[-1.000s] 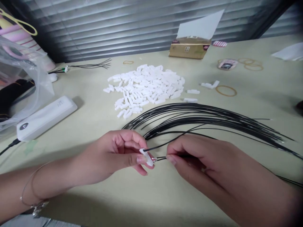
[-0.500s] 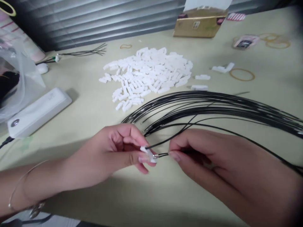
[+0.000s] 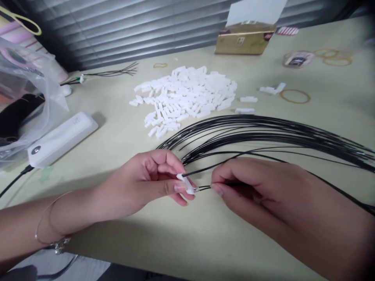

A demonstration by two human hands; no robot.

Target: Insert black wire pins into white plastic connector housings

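Connector housing (image 3: 185,184) partly hidden in left hand (image 3: 145,181), wire (image 3: 204,188) in right hand (image 3: 254,191).

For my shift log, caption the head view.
Left hand holds a white plastic connector housing; right hand holds a black wire.

Wires (image 3: 263,132) lie before the connector pile (image 3: 181,97), power bank (image 3: 61,134) left.

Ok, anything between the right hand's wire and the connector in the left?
Nothing visible. The black wire in the right hand has its metal tip at the end of the white plastic connector in the left hand. A second wire leaves higher up, clear of it.
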